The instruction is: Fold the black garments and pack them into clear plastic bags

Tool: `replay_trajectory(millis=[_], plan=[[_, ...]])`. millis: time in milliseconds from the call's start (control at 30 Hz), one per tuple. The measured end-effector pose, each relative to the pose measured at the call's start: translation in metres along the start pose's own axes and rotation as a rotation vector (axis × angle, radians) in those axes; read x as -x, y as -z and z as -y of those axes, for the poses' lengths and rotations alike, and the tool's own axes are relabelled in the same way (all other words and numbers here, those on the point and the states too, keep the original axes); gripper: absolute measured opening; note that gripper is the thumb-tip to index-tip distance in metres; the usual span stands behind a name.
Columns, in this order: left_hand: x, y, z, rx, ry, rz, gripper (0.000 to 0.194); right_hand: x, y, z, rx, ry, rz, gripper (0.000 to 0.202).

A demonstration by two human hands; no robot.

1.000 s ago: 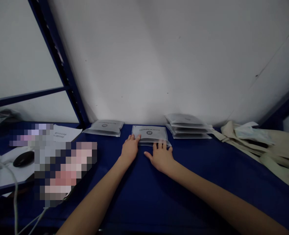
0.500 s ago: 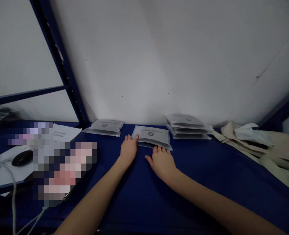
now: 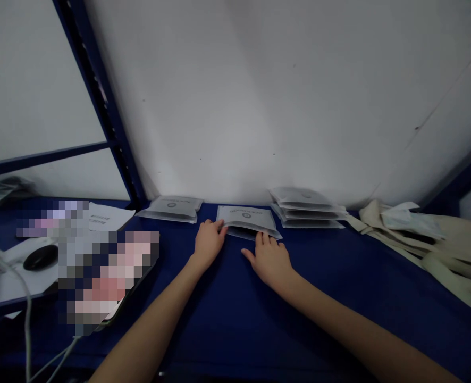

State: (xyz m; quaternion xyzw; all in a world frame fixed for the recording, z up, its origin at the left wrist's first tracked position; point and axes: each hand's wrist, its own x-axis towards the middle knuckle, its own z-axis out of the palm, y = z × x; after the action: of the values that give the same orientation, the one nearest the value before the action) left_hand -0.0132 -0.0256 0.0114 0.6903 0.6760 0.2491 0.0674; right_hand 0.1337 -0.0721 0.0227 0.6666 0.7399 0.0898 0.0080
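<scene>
A translucent printed pouch (image 3: 246, 215) lies on the blue table (image 3: 227, 314) near the wall, its near edge lifted open. At its left corner, my left hand (image 3: 209, 243) pinches the edge between thumb and fingers. My right hand (image 3: 272, 260) is open, palm down, with its fingertips at the pouch's near right edge and the thumb spread to the left. Another similar pouch (image 3: 171, 207) lies to the left. On the right stands a stack of several pouches (image 3: 307, 206).
Beige cloth straps and fabric (image 3: 451, 239) lie at the right. On the left are papers (image 3: 100, 217), a black mouse (image 3: 41, 257), a blurred-out device (image 3: 116, 282) and white cables (image 3: 28, 319). A blue frame post (image 3: 103, 106) rises at the left, before the white wall.
My right hand has moved slightly right and up, its fingertips now at the pouch's edge. The near edge of the pouch gapes more. My left hand has barely moved.
</scene>
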Motion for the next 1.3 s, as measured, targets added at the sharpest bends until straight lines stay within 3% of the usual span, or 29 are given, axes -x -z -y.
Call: replay_trajectory(millis=[200,433,567,633,800,867,1100,1300], plan=[[-0.012,-0.002,0.014,0.450,0.143,0.102,0.040,-0.001,-0.001,-0.001,-0.033,0.006,0.020,0.064],[-0.010,0.007,0.009,0.918,0.444,0.275,0.008,-0.008,-0.003,-0.010,-0.155,0.045,0.005,0.056],[-0.008,0.009,0.008,1.004,0.437,0.330,0.015,-0.005,0.002,0.001,-0.549,0.287,-0.058,0.033],[-0.006,0.009,0.007,1.003,0.421,0.334,0.018,-0.005,0.005,0.009,-0.865,0.319,0.013,0.024],[0.000,0.013,-0.003,1.022,0.370,0.388,0.024,-0.011,0.009,0.020,-1.654,-0.064,0.564,0.030],[0.003,0.015,-0.009,1.058,0.356,0.414,0.023,-0.014,0.008,0.018,-1.849,-0.190,0.684,0.032],[0.012,0.012,-0.017,1.080,0.286,0.547,0.023,-0.018,0.006,0.010,-2.058,-0.368,0.676,0.026],[0.010,0.013,-0.019,1.129,0.322,0.511,0.021,-0.021,0.011,0.010,-2.133,-0.441,0.607,0.025]])
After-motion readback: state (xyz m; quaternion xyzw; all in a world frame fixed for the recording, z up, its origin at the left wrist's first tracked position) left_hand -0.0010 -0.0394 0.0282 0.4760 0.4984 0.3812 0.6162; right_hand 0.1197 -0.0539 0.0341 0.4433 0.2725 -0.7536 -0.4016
